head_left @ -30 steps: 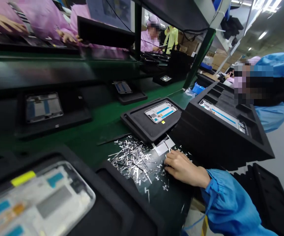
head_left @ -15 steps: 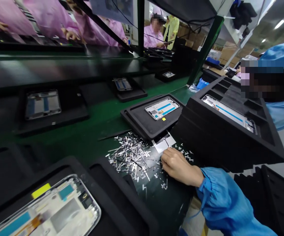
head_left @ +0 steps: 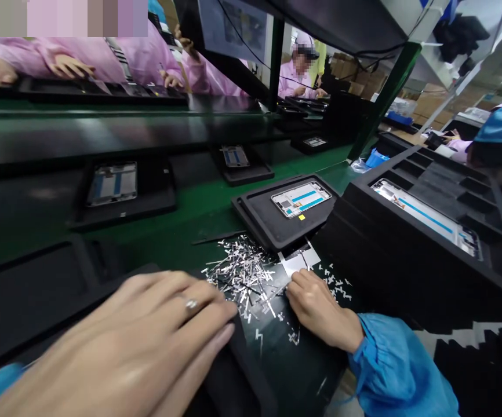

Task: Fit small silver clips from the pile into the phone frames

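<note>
My left hand (head_left: 146, 336) fills the lower left foreground, back up, a ring on one finger. Its fingers are stretched out close together above a black tray (head_left: 251, 376), and what lies beneath the palm is hidden. My right hand (head_left: 314, 301), in a blue sleeve, is closed, with its fingertips down at the near edge of a white sheet (head_left: 292, 264). Whatever those fingers pinch is hidden. To the left of that hand lies a heap of thin silvery strips (head_left: 244, 272); small white pieces (head_left: 338, 282) are scattered on its right.
A silver phone frame with blue strips (head_left: 301, 198) rests on stacked black trays behind the sheet. Another phone frame (head_left: 427, 217) sits in a tall black tray stack (head_left: 385, 266) on the right. More trays (head_left: 155, 191) stand along the green bench. Co-workers are across and right.
My left hand has come into view over the near tray, where a phone frame and yellow tag showed before. My right hand stays by the sheet. The view has shifted leftward.
</note>
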Demonstrator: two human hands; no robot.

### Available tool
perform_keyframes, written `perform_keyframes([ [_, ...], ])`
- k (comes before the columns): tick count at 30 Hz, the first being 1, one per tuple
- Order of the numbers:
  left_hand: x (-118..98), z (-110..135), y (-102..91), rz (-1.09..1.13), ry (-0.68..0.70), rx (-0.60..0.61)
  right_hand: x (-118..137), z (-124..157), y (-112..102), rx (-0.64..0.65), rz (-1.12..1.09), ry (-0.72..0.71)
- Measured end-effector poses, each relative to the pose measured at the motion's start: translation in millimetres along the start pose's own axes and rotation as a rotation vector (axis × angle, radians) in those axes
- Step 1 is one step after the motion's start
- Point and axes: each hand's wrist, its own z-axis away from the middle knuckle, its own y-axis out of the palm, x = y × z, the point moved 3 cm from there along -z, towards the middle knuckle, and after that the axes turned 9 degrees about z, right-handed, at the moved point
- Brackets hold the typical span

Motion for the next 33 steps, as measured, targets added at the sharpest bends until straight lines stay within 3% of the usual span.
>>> perform_keyframes([
  [1, -9, -10, -0.5, 0.017, 0.013, -0.004, 0, 0, -3, -0.039, -0.075, 0.026],
  [3, -20, -30, 5.6, 0.083, -0.099, 0.054, 0, -1, -12, -0.114, -0.245, 0.092],
  [6, -25, -57, 27.9, 0.217, -0.367, 0.323, 2, -3, -21, -0.201, -0.552, 0.211],
  [8, -27, -70, 39.6, 0.268, -0.421, 0.412, 4, -5, -24, -0.243, -0.76, 0.276],
  [15, -32, -86, 45.4, 0.409, -0.439, 0.372, 18, -12, -28, -0.328, -1.209, 0.344],
  [20, -35, -81, 39.9, 0.376, -0.355, 0.306, 21, -12, -38, -0.321, -1.265, 0.343],
  [26, -46, -75, 41.2, 0.295, -0.213, 0.308, 21, -11, -38, -0.189, -1.307, 0.362],
  [30, -50, -71, 39.7, 0.259, -0.22, 0.304, 24, -10, -36, -0.173, -1.26, 0.394],
  [33, -50, -71, 27.4, 0.244, -0.261, 0.26, 21, -8, -36, -0.207, -1.12, 0.41],
])
